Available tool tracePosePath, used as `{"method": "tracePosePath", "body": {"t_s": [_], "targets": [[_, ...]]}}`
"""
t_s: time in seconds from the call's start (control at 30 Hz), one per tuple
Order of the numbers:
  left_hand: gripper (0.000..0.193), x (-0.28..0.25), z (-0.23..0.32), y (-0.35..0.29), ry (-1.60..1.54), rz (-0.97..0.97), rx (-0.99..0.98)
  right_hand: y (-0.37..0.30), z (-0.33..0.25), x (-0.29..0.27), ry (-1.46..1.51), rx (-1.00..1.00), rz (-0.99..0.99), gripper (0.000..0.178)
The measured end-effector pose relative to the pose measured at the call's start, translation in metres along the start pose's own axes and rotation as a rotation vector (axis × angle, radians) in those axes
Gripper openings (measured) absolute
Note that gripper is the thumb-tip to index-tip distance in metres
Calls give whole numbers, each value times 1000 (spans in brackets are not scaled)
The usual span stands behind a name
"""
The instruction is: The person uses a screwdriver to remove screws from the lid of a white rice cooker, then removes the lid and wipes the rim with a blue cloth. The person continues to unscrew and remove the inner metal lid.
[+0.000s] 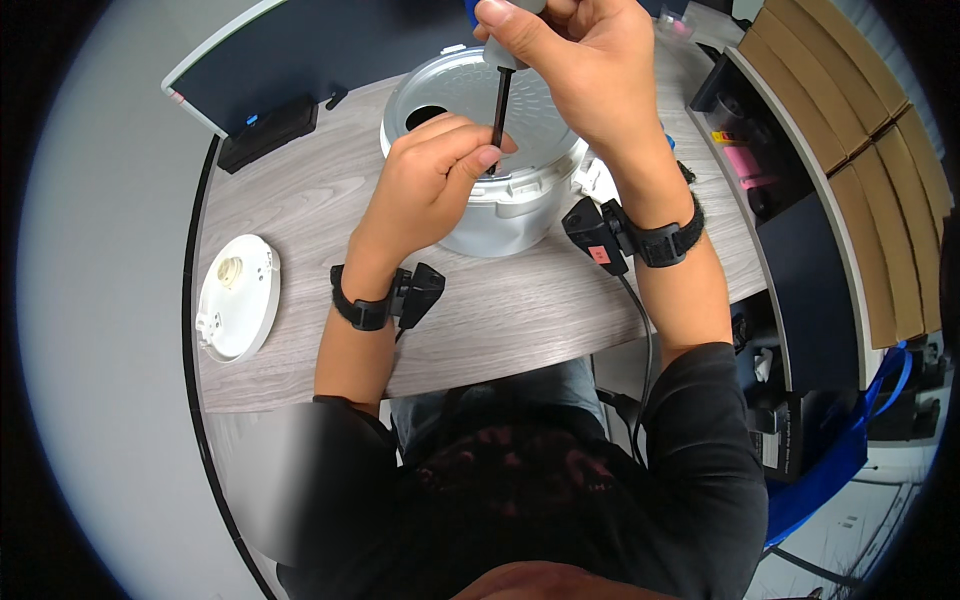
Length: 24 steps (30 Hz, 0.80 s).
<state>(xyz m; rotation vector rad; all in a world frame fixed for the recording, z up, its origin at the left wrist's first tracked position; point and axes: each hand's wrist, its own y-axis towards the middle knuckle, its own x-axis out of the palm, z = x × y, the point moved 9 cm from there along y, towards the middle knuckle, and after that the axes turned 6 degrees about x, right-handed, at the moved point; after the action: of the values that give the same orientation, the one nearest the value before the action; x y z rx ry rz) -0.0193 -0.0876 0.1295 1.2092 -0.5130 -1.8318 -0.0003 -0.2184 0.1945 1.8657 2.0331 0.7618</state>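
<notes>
Two hands share one screwdriver [502,103]: the grip of the right hand [590,60] wraps its handle, presumably for turning, while that of the left hand [425,180] pinches the dark shaft low down, likely steadying the tip. It stands nearly upright over the near rim of a round white cooker [500,232], within easy reach on the bench [310,215]. A white disc-shaped cover [248,305] lies well apart leftward, perhaps leaving working room.

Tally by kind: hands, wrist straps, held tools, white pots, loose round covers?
Hands: 2 (left hand, right hand)
Wrist straps: 2 (left strap, right strap)
Held tool: 1
White pot: 1
Loose round cover: 1
Total: 7
</notes>
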Motion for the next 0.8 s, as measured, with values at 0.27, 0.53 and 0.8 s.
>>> {"method": "tracePosePath", "body": {"t_s": [0.27, 0.53, 0.8], "targets": [[9, -1, -2, -1, 38, -1, 9, 1, 2, 3, 50, -99, -94, 44], [8, -2, -4, -3, 41, -12, -11, 3, 7, 8, 5, 15, -280, 45], [12, 0, -2, -3, -91, 13, -80, 4, 12, 14, 212, 44, -405, 44]]}}
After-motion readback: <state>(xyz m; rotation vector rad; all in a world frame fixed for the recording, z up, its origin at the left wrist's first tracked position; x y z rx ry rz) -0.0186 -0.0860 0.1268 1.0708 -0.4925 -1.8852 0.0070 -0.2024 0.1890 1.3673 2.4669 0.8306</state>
